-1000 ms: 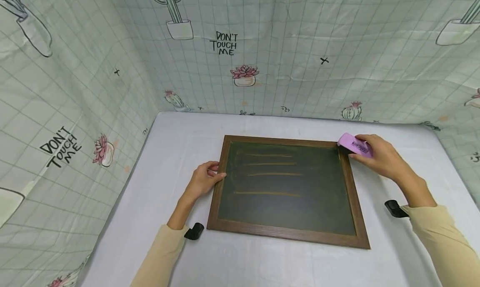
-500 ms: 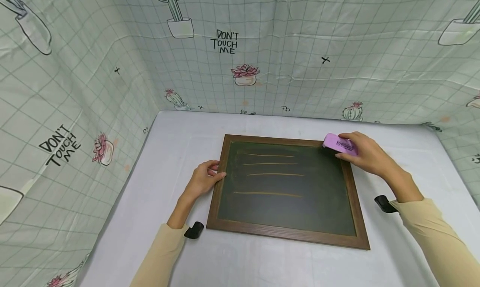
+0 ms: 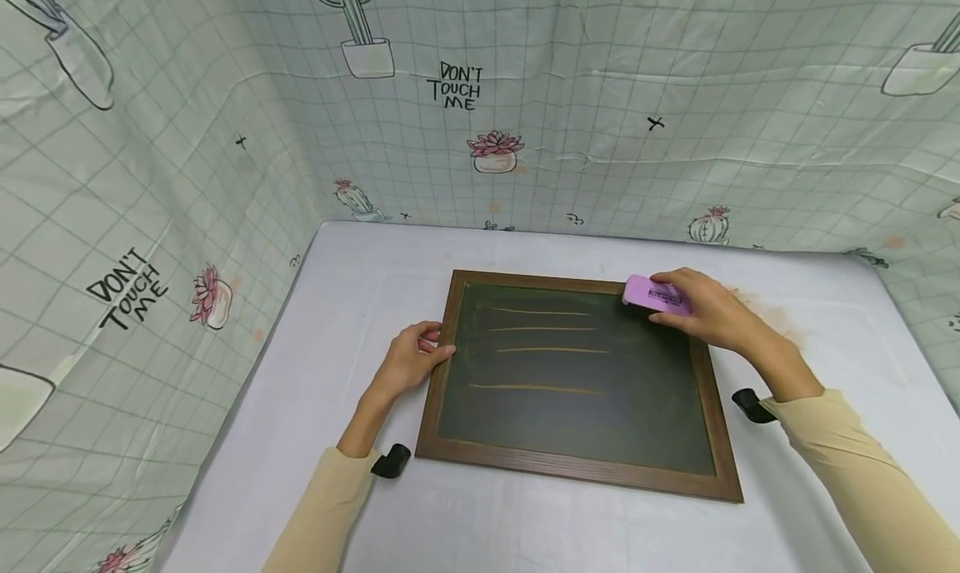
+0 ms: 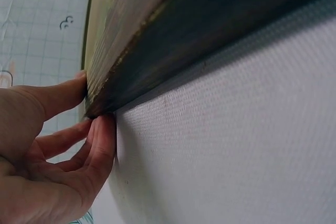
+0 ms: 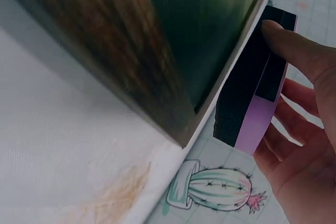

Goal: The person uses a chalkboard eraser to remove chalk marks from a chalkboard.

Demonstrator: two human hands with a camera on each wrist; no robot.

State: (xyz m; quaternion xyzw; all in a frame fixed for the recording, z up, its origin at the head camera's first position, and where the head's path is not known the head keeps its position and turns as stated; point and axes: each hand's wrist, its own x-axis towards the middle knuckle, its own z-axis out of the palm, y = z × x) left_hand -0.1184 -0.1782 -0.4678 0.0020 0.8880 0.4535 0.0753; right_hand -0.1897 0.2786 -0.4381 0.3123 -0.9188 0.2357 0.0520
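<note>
A chalkboard (image 3: 570,423) in a brown wooden frame lies on the white table, with several thin yellow chalk lines across its left and middle part. My left hand (image 3: 408,358) grips the frame's left side. In the left wrist view its thumb (image 4: 65,95) is against the frame's edge and the fingertips are tucked at the lower edge. A purple chalkboard eraser (image 3: 657,296) with a black felt face is in my right hand (image 3: 708,308), over the board's top right part. The right wrist view shows the thumb on the eraser's (image 5: 255,124) near side, fingers behind it.
A yellowish dust smudge (image 3: 776,316) marks the white table (image 3: 570,531) beside the board's upper right corner. Behind and to the left hangs a grid-patterned cloth (image 3: 570,181) printed with cacti. Each sleeve cuff carries a black wrist device (image 3: 392,461).
My right hand has moved left with the eraser, from the upper right corner of the frame to inside it along the top edge. The left hand keeps its place on the frame.
</note>
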